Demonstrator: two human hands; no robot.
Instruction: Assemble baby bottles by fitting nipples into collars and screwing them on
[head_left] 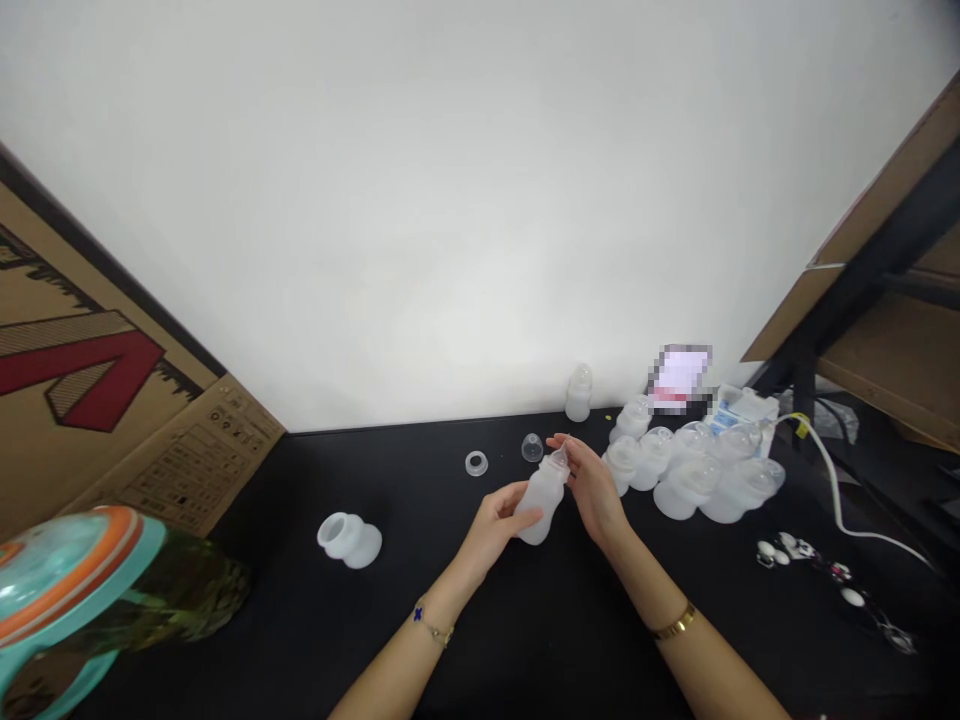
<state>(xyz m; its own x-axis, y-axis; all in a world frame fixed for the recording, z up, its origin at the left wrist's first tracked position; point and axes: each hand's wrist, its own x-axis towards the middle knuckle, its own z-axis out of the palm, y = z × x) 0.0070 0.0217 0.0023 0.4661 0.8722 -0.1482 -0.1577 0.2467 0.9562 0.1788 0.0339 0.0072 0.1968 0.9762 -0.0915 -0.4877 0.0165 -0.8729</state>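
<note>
A frosted white baby bottle (541, 502) leans to the right above the black table, its lower body gripped by my left hand (491, 530). At the bottle's top is a clear teat (561, 455). The fingers of my right hand (594, 490) are closed about that teat, partly hidden behind it. Just beyond the bottle, a clear dome cap (532, 447) rests on the table. Left of the cap lies a clear ring (476, 463) with a hole in its middle. Farther left, a white bottle body (350, 540) without a top stands by itself.
Several capped baby bottles (686, 485) crowd the right side, and one more bottle (579, 392) stands by the wall. A blurred-out phone (679, 378), a white cable (836, 490) and a beaded strand (847, 590) are on the right. At left are a large jug (82, 580) and cardboard (112, 400).
</note>
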